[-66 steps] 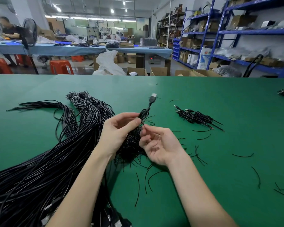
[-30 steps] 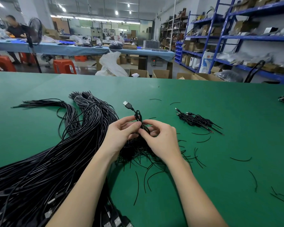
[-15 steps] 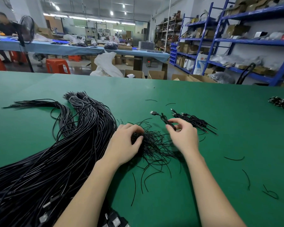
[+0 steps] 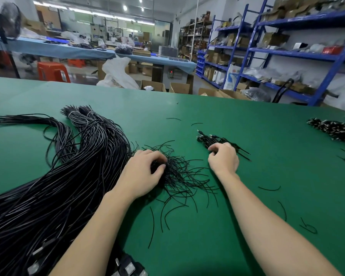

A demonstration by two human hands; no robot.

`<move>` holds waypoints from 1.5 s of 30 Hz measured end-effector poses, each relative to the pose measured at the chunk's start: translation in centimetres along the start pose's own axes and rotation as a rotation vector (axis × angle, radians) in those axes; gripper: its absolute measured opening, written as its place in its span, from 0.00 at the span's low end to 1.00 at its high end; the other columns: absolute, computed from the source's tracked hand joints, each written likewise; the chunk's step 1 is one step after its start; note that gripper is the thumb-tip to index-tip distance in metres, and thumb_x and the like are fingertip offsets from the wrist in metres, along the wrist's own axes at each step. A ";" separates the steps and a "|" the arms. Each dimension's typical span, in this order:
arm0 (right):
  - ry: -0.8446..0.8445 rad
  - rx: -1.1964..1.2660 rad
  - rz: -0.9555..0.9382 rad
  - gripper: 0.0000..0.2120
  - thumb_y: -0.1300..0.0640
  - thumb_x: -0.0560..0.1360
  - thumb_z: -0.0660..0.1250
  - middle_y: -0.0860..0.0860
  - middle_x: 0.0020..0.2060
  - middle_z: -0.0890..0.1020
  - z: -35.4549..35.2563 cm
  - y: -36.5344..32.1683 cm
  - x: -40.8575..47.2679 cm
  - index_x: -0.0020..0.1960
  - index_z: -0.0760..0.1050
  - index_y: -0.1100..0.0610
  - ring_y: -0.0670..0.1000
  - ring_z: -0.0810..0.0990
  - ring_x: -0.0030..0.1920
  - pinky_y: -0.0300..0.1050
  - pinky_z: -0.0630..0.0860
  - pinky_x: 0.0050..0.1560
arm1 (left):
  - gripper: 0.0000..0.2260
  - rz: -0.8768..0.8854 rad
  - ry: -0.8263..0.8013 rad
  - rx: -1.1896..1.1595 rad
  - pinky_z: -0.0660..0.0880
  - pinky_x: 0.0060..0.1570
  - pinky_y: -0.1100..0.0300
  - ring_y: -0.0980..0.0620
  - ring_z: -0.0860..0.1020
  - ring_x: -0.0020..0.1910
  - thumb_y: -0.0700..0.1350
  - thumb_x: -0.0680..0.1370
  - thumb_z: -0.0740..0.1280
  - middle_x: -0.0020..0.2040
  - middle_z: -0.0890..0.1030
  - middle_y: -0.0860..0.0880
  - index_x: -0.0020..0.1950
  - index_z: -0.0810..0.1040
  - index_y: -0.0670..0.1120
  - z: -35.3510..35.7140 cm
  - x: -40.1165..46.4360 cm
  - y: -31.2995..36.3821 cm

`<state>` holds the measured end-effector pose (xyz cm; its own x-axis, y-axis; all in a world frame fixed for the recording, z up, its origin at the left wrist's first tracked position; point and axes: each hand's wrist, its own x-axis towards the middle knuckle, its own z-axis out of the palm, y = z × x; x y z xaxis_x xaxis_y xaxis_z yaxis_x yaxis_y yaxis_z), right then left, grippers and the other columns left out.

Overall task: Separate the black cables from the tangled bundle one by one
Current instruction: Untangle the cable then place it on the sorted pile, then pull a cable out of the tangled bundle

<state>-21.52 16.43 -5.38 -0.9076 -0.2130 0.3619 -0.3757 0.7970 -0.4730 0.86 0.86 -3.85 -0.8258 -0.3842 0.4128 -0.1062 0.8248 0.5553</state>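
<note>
Beyond the green table (image 4: 217,108), blue shelving (image 4: 299,50) holds cardboard boxes. An orange stool (image 4: 53,71) stands near a white plastic bag (image 4: 118,73) and a long blue-covered workbench (image 4: 68,49).

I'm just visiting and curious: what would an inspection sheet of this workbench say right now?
Surface: green table, matte covering.
Job's things: tangled bundle of thin black strands at centre; small pile of separated cables beyond it.
Clutter: loose wire scraps scattered on the right side.
Grippers: left hand grips the tangled bundle; right hand rests on the separated pile, fingers curled, hold unclear.
Cables: long black cable bunch sweeps across the left side.
Surroundings: blue shelving, orange stool, cardboard boxes.
</note>
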 end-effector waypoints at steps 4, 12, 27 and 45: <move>-0.100 -0.050 0.035 0.14 0.58 0.78 0.65 0.52 0.64 0.80 0.1 -0.8 0.2 0.61 0.83 0.49 0.56 0.74 0.65 0.50 0.73 0.64 | 0.07 -0.013 -0.008 -0.004 0.71 0.63 0.50 0.53 0.73 0.58 0.49 0.80 0.67 0.53 0.80 0.58 0.57 0.81 0.56 0.0 0.0 0.0; -0.157 -0.034 0.092 0.18 0.53 0.78 0.65 0.53 0.67 0.76 0.1 -1.3 0.5 0.68 0.78 0.50 0.56 0.69 0.69 0.51 0.73 0.65 | 0.06 -0.010 -0.007 -0.002 0.71 0.62 0.50 0.53 0.73 0.56 0.49 0.79 0.67 0.51 0.81 0.59 0.55 0.81 0.56 0.1 0.1 -0.1; -0.203 0.570 -0.148 0.08 0.57 0.77 0.67 0.40 0.43 0.83 -4.6 -8.4 -4.4 0.52 0.83 0.49 0.38 0.81 0.46 0.27 0.72 0.46 | 0.05 -0.012 -0.007 -0.009 0.72 0.61 0.52 0.52 0.75 0.56 0.47 0.78 0.69 0.51 0.81 0.57 0.53 0.82 0.54 0.0 0.2 0.0; 0.077 0.749 -0.207 0.08 0.57 0.76 0.68 0.39 0.41 0.82 0.0 -10.3 -13.0 0.53 0.82 0.48 0.50 0.80 0.50 0.45 0.77 0.53 | 0.09 -0.244 0.202 0.234 0.72 0.56 0.51 0.46 0.74 0.56 0.50 0.79 0.66 0.53 0.78 0.48 0.55 0.76 0.48 -2.0 0.4 0.1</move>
<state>-5.84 11.01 -5.22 -0.8001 -0.2543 0.5432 -0.5870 0.1460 -0.7963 1.62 -0.05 -2.17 -0.6377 -0.6352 0.4357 -0.4288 0.7627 0.4843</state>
